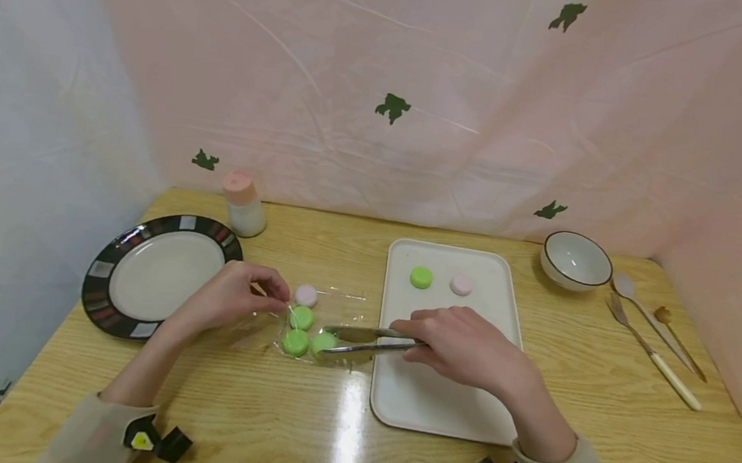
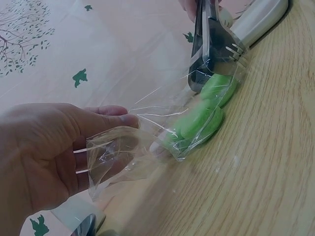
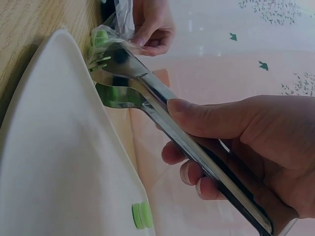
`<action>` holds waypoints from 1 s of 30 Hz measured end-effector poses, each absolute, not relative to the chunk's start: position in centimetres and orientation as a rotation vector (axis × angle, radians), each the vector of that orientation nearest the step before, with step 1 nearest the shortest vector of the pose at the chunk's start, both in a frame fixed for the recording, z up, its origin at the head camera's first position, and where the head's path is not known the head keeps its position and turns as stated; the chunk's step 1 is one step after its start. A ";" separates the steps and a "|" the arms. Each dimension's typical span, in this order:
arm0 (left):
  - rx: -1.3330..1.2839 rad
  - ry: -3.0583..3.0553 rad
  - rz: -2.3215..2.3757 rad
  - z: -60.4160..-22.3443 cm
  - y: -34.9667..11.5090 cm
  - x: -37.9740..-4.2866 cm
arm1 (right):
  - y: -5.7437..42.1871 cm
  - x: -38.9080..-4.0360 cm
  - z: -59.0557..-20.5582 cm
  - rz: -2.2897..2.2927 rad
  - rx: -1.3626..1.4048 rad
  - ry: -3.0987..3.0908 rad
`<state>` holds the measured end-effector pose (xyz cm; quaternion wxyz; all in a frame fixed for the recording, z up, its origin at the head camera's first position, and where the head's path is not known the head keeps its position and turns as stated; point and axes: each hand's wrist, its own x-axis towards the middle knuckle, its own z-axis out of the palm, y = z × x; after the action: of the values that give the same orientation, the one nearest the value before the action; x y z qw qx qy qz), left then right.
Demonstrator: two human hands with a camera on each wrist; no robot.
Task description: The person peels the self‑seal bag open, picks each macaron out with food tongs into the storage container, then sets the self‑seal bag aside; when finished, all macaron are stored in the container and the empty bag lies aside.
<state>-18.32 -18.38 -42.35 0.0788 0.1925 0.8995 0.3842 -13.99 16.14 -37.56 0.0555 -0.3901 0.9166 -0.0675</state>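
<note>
My left hand (image 1: 243,295) pinches the edge of a clear plastic bag (image 2: 110,164) between thumb and fingers. Several macarons lie in the bag: a pale pink macaron (image 1: 306,295) and green ones, among them a green macaron (image 1: 296,342) at the near side. My right hand (image 1: 461,345) grips metal tongs (image 3: 189,142), thumb on one arm and fingers curled below. The tongs' ends reach the bag's right side, around or beside another green macaron (image 1: 324,343); film and glare hide whether they touch it. Below the right hand is a white tray (image 1: 420,405).
On the tray sit a green macaron (image 1: 421,277) and a pink macaron (image 1: 461,284). A dark-rimmed plate (image 1: 163,276) and pink-capped shaker (image 1: 245,206) stand left. To the right are a bowl (image 1: 576,262), a fork (image 1: 647,345), a spoon (image 1: 650,313) and a small gold-coloured utensil (image 1: 678,339).
</note>
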 end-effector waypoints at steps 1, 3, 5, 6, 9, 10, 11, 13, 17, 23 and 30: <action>0.578 2.694 1.152 -42.3 -18.4 -18.3 | 16.1 -14.0 -37.6 -0.201 -1.186 2.782; 0.580 2.698 1.152 -42.3 -18.5 -18.3 | 16.1 -14.0 -37.5 -0.199 -1.189 2.781; 0.576 2.699 1.154 -42.3 -18.5 -18.3 | 16.2 -14.1 -37.5 -0.204 -1.188 2.781; 0.573 2.698 1.153 -42.3 -18.5 -18.3 | 16.2 -14.1 -37.4 -0.210 -1.183 2.782; 0.565 2.690 1.153 -42.3 -18.5 -18.4 | 16.8 -14.1 -37.2 -0.229 -1.147 2.801; 0.567 2.687 1.153 -42.3 -18.5 -18.4 | 17.1 -14.2 -37.1 -0.229 -1.132 2.816; 0.568 2.682 1.155 -42.3 -18.5 -18.4 | 17.5 -14.2 -37.1 -0.235 -1.111 2.828; 0.573 2.676 1.156 -42.3 -18.4 -18.5 | 18.4 -14.3 -36.9 -0.247 -1.085 2.854; 0.569 2.665 1.155 -42.3 -18.4 -18.6 | 20.7 -14.3 -36.4 -0.280 -1.000 2.895; 0.550 2.660 1.145 -42.1 -18.5 -18.5 | 24.5 -14.3 -36.0 -0.273 -0.901 2.953; 0.546 2.662 1.156 -41.9 -18.6 -18.2 | 27.4 -14.3 -36.2 -0.258 -0.825 2.990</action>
<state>-18.20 -18.59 -41.93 0.0940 0.1841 0.8974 0.3898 -14.33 27.40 -36.23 0.0147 -0.2649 0.9606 -0.0828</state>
